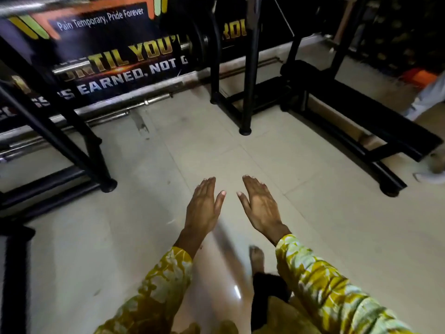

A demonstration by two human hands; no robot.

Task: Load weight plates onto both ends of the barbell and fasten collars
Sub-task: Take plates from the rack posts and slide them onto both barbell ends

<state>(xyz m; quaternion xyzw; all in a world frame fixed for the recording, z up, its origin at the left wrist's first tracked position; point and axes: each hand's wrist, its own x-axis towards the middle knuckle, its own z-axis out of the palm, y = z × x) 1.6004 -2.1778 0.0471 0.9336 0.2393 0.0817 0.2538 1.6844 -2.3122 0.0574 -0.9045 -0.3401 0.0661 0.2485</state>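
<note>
**The left hand (204, 208) and right hand (260, 208) are held open and empty**

Both are stretched palm-down, fingers straight and close together, over the tiled floor (325, 225). The barbell (186, 46), blurred, with a dark plate (201, 38) on its end, is seen well ahead by the black rack upright (250, 68). Along the wall, spare bars (108, 115) are laid under a banner (108, 51).

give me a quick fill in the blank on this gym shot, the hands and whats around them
1. The left hand and the right hand, fingers straight over the tiled floor, both hold ____.
2. The banner on the wall reads "Pain Temporary, ____ Forever".
3. The patterned sleeves on both arms are mostly ____ in colour.

Missing words: nothing; Pride; yellow
</note>
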